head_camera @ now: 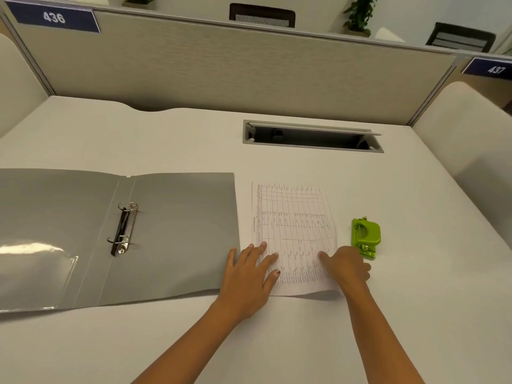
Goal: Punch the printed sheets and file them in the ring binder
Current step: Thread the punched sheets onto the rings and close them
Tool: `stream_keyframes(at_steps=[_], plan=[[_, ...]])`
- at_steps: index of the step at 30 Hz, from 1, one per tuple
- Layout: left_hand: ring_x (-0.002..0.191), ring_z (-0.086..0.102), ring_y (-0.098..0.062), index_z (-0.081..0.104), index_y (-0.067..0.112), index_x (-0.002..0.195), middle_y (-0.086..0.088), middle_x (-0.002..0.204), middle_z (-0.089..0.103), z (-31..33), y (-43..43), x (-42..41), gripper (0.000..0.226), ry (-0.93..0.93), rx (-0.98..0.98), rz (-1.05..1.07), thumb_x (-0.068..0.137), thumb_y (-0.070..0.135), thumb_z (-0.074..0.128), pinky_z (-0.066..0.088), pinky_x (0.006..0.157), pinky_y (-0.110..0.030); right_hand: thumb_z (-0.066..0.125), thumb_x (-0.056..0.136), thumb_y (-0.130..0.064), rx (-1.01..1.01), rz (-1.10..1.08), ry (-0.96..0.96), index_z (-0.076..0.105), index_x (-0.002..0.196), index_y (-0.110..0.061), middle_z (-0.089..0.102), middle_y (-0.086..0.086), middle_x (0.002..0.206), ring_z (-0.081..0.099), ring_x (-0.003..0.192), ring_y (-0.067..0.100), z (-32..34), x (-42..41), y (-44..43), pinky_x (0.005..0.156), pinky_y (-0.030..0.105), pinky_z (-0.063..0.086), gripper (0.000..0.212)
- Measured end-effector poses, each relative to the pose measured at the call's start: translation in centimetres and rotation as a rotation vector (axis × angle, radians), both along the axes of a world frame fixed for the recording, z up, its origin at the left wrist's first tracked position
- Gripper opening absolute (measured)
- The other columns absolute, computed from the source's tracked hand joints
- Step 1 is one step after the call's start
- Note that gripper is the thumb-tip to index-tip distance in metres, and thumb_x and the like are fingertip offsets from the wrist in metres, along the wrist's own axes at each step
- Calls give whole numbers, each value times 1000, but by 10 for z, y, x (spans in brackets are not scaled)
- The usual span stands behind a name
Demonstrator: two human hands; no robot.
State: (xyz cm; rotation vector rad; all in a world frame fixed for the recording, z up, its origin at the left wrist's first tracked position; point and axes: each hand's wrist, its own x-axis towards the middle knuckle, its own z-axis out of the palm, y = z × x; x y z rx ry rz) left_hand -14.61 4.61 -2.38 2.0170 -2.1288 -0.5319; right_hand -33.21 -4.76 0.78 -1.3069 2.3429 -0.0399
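A grey ring binder (180,231) lies open flat on the desk at the left, its two metal rings (123,228) standing up along the spine. Just right of it lie printed sheets (295,225) covered with a table of small text. My left hand (249,273) rests on the sheets' near left corner with the fingers spread. My right hand (346,266) presses on the near right corner, where the paper's edge lifts slightly. A small green hole punch (365,236) stands just beyond my right hand, apart from the paper.
An open cable tray slot (313,137) is set into the white desk (277,342) behind the paper. A beige partition (221,65) with number plates 436 and 437 closes the back. A clear pocket (36,273) lines the binder's left cover.
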Motion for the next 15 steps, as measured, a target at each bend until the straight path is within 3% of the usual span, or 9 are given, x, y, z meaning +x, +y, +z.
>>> stream_keyframes(at_steps=[4, 8, 12, 15], plan=[[147, 11, -17, 26, 39, 146, 9, 159, 15, -1, 0, -3, 68, -33, 16, 17, 86, 59, 1, -2, 119, -48, 57, 87, -43, -3, 93, -280, 50, 124, -3, 59, 13, 124, 57, 110, 34, 4, -6, -5, 94, 44, 48, 55], [147, 8, -17, 23, 39, 147, 9, 160, 12, -4, 0, -6, 73, -44, 25, 27, 83, 59, -6, -3, 119, -49, 58, 89, -24, -125, 68, -541, 43, 129, -6, 54, 13, 129, 55, 113, 32, 16, -8, -2, 94, 44, 49, 46], [146, 11, -16, 25, 37, 146, 8, 159, 16, -1, -1, -7, 69, 21, 14, 51, 86, 60, -1, 0, 120, -42, 55, 91, -9, -356, 235, -373, 53, 124, -5, 60, 13, 123, 59, 104, 29, 31, -13, 8, 81, 34, 48, 33], [141, 16, -15, 29, 25, 147, 7, 155, 23, 9, -10, -4, 51, 359, -2, 186, 99, 43, 32, 13, 116, -30, 57, 89, -4, -514, 272, -350, 60, 117, -4, 63, 11, 114, 54, 90, 20, 44, -14, 14, 75, 27, 41, 28]])
